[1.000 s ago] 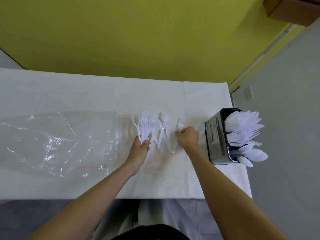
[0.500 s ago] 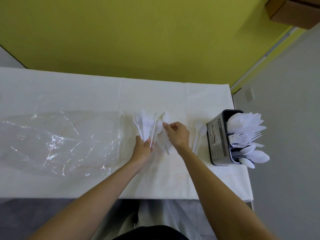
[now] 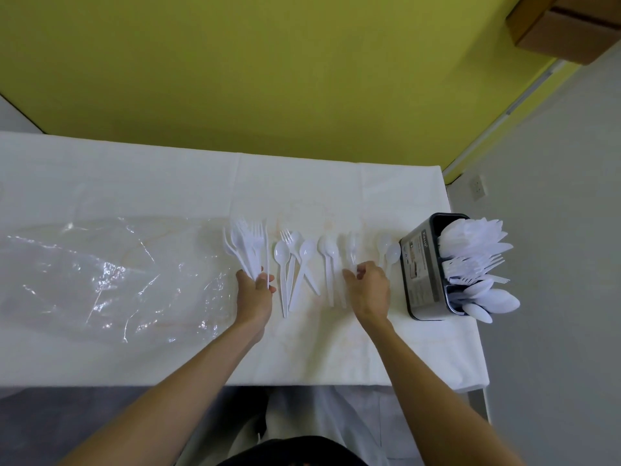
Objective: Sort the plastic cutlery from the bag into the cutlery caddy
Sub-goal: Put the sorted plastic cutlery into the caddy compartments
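Spoons (image 3: 304, 260) now lie spread out, the left hand (image 3: 255, 294) grips the forks (image 3: 248, 243), and the right hand (image 3: 368, 289), its grip unclear, is back near the caddy (image 3: 421, 274), so sorting goes on.

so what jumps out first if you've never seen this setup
The left hand grips a bunch of white forks at the middle of the table, with loose spoons lying in a row to its right. At the table's right edge stands a dark caddy crammed with white cutlery, and a clear plastic bag sprawls on the left.
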A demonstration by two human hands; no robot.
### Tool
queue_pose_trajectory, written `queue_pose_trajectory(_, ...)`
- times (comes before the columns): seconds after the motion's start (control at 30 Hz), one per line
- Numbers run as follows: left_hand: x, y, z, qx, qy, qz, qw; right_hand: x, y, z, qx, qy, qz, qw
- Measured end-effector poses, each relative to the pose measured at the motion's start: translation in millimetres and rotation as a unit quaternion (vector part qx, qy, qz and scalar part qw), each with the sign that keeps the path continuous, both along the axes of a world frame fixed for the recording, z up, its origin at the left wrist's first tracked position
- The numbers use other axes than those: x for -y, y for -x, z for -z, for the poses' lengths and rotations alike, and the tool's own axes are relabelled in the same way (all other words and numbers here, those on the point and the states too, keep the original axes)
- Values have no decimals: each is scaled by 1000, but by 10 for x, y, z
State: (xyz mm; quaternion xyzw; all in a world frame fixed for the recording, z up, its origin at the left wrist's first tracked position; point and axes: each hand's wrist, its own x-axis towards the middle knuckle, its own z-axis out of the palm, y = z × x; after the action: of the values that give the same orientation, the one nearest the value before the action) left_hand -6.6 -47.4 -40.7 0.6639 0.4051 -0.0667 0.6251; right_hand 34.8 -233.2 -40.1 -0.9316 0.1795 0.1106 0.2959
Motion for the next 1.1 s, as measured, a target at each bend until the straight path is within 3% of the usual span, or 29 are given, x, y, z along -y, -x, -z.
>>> queue_pose_trajectory(0.1,-3,39,6,0,1,1,1000,-129,42,24,79,113,-95,986)
queue_pose_trajectory(0.17,-10,55,-1,-2,3,-2,1000,-289,62,65,121,124,-214,961)
queue_pose_trajectory(0.27,-32,68,-19,2,4,-7,1000,-425,126,213,99,113,-352,924)
queue_pose_trajectory(0.5,-158,131,-30,6,-4,30,1000,-108,164,260,99,128,-301,940)
queue_pose_trajectory(0.7,-216,153,-66,4,0,78,997,-273,147,260,140,159,-346,914)
queue_pose_trajectory(0.9,-332,155,-23,-15,-6,90,996,-426,95,174,124,153,-285,938)
queue_pose_trajectory(0.97,-358,189,-18,-19,-9,99,995,-597,68,111,106,103,-292,945)
queue_pose_trajectory(1.1,-395,215,-44,-12,-11,117,993,-772,-13,58,9,-20,-182,983)
